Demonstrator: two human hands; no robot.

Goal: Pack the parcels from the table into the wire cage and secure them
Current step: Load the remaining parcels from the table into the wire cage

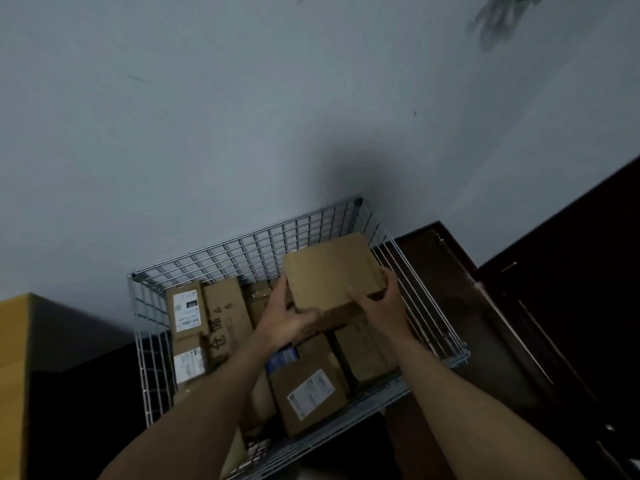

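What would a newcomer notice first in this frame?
First, the plain cardboard box, gripped by the left hand and the right hand above the right part of the wire cage, mid-frame. Below it the cage already holds many parcels, including a labelled parcel near the front edge. A large yellow box sits at the far left.

Box: a plain cardboard box [332,271] is held over the far right corner of the wire cage [242,247].
Hands: it is gripped between left hand [287,317] and right hand [381,303].
Cage: labelled parcels [311,393] are packed inside.
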